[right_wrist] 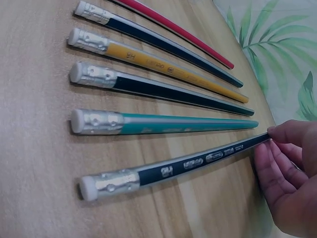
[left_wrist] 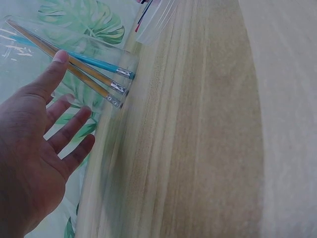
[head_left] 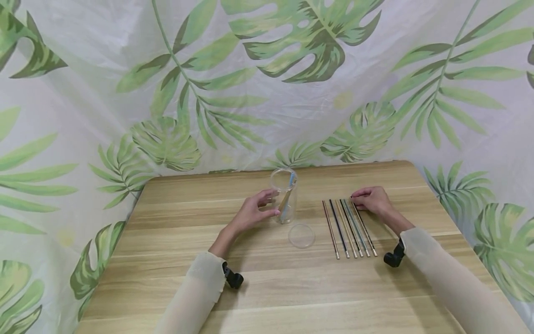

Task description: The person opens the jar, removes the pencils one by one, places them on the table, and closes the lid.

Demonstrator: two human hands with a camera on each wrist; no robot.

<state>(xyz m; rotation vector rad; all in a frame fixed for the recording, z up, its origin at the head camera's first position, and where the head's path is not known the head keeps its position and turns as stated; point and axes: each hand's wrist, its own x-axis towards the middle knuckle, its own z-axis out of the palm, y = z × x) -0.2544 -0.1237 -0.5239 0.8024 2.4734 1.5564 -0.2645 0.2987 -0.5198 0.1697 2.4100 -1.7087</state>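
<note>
A clear plastic cup [head_left: 292,204] stands upright near the back of the table, with a blue pencil [left_wrist: 99,63] and two yellow pencils [left_wrist: 91,84] leaning inside. At the cup's left side is my left hand [head_left: 252,212], its fingers spread and relaxed, thumb tip against the wall. My right hand [head_left: 372,200] pinches the far end of a black pencil [right_wrist: 198,161], the rightmost of a row, between thumb and fingertips. Beside that pencil lie a green pencil [right_wrist: 188,123], another black pencil [right_wrist: 183,94] and a yellow pencil [right_wrist: 173,64], eraser ends toward me.
Farther left in the row are one more black pencil [right_wrist: 173,49] and a red pencil [right_wrist: 188,34]. A clear round lid [head_left: 301,236] lies flat in front of the cup. Behind the wooden table [head_left: 267,287] hangs a leaf-patterned curtain [head_left: 292,116].
</note>
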